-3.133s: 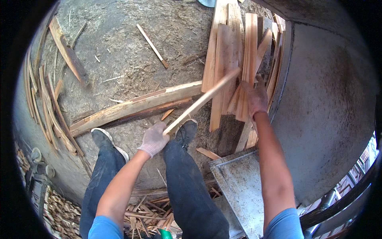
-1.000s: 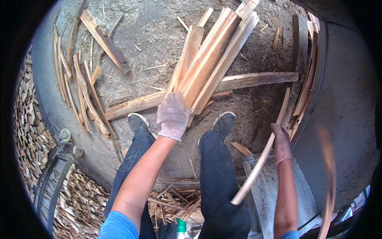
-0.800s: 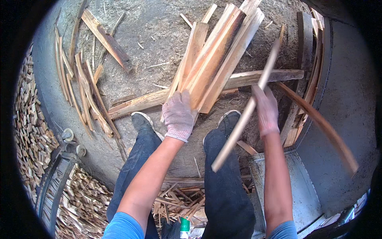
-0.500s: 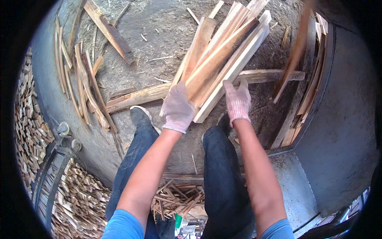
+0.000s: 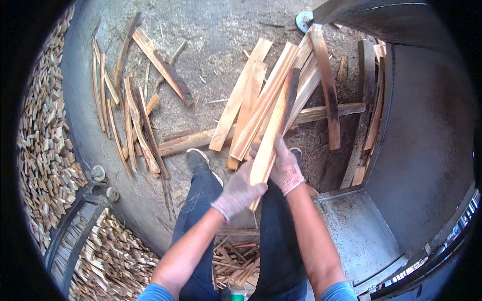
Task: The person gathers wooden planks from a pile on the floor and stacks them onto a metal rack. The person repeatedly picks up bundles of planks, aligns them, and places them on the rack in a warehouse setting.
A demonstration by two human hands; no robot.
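My left hand (image 5: pixel 240 191) and my right hand (image 5: pixel 285 168), both in pale knit gloves, are closed around the near end of a long wooden slat (image 5: pixel 275 128). The slat has a pale face and a dark, bark-like edge, and it slopes away from me over other slats. Beneath and left of it lies a fan of loose slats (image 5: pixel 237 98), resting across a long wooden beam (image 5: pixel 193 140) on the ground. A brown curved slat (image 5: pixel 327 95) lies to the right, across that same beam. Some fingers of my right hand are hidden behind the held slat.
Thin strips (image 5: pixel 138 120) and a dark-ended plank (image 5: pixel 163 65) lie on the ground at left. Large stacks of cut wood (image 5: pixel 50 165) stand far left, beside a wheeled metal frame (image 5: pixel 80 226). A grey metal panel (image 5: pixel 422 120) and metal tray (image 5: pixel 359 220) bound the right.
My hands have come closer together and nearer my body, raising one slat's near end off the bundle. The remaining slats are spread wider. The whole view has shifted.
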